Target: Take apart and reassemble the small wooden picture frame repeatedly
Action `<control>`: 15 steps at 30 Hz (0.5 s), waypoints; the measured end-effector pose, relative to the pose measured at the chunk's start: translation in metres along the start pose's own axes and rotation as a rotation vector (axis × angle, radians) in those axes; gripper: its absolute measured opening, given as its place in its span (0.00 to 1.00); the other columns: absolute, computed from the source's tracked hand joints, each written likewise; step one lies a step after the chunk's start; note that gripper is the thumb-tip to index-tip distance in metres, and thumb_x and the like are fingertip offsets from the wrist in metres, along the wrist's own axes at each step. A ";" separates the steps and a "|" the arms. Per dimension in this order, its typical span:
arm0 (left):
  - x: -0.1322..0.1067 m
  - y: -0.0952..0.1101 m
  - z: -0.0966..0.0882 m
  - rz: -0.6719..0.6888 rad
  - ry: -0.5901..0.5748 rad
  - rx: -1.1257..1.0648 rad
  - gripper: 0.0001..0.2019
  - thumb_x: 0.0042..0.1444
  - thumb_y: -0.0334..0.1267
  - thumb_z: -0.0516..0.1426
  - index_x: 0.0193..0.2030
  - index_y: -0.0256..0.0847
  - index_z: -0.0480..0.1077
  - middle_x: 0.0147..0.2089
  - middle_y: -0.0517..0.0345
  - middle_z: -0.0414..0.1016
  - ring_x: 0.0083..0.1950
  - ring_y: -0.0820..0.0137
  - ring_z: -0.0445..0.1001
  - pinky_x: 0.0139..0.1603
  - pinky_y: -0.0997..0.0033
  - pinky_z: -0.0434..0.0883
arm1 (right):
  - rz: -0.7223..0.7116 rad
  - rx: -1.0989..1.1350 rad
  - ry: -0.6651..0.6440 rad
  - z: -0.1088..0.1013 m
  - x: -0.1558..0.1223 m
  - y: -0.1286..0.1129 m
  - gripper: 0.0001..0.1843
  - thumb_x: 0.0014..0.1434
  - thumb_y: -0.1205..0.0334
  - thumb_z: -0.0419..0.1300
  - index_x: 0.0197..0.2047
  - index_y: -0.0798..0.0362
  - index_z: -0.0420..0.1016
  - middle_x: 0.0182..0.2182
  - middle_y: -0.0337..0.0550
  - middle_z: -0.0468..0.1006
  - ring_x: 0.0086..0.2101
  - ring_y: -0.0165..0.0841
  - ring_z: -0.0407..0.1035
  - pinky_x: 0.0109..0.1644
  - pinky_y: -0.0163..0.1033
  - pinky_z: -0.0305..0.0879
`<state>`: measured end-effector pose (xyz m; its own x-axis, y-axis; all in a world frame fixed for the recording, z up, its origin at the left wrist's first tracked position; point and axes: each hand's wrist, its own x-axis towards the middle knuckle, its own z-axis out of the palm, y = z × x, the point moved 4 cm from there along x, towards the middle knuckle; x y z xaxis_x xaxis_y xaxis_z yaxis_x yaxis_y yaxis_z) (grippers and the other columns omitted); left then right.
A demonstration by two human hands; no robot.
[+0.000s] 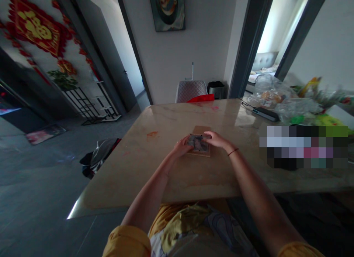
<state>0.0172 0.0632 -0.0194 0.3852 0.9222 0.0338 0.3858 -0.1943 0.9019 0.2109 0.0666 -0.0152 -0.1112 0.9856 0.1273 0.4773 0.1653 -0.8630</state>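
A small flat rectangle (198,142) with a dark, mottled, picture-like face is between my hands above the table; its exact kind is too small to make out. My left hand (182,145) grips its left edge. At the upper right corner, the fingers of my right hand (215,139) close on it. Beneath it lies a brown cardboard piece or flat box (201,129), showing at the far side and along the near edge. I cannot tell whether the rectangle rests on the cardboard or is held just above it.
The marble-patterned table (155,164) spreads around my hands. To the right lie a black device with a cable (266,114), crumpled clear plastic bags (297,105) and a blurred-out patch. A quilted chair (191,91) stands beyond the far edge, and a dark bag (101,153) is at the left.
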 end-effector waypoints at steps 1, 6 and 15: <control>0.001 0.000 -0.002 0.006 0.023 -0.075 0.34 0.41 0.26 0.60 0.59 0.43 0.65 0.55 0.52 0.72 0.55 0.63 0.70 0.54 0.66 0.66 | 0.010 0.039 0.022 -0.001 0.002 0.002 0.23 0.49 0.62 0.66 0.50 0.57 0.72 0.52 0.55 0.73 0.51 0.41 0.68 0.57 0.48 0.61; -0.002 -0.009 -0.029 -0.205 0.330 -0.276 0.37 0.36 0.20 0.63 0.58 0.36 0.64 0.47 0.47 0.75 0.48 0.62 0.74 0.46 0.68 0.70 | 0.018 0.259 0.041 0.007 0.010 0.002 0.19 0.55 0.64 0.60 0.51 0.54 0.72 0.55 0.53 0.70 0.55 0.37 0.65 0.60 0.46 0.59; -0.012 -0.006 -0.031 -0.287 0.226 -0.661 0.16 0.41 0.29 0.66 0.39 0.33 0.73 0.33 0.51 0.78 0.29 0.69 0.76 0.35 0.69 0.74 | -0.098 0.523 0.113 0.018 0.010 -0.016 0.18 0.53 0.63 0.56 0.48 0.52 0.74 0.52 0.48 0.74 0.52 0.36 0.68 0.58 0.46 0.62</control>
<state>-0.0158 0.0634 -0.0118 0.1366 0.9664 -0.2176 -0.1657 0.2389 0.9568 0.1863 0.0731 -0.0090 -0.0248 0.9688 0.2466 -0.0314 0.2458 -0.9688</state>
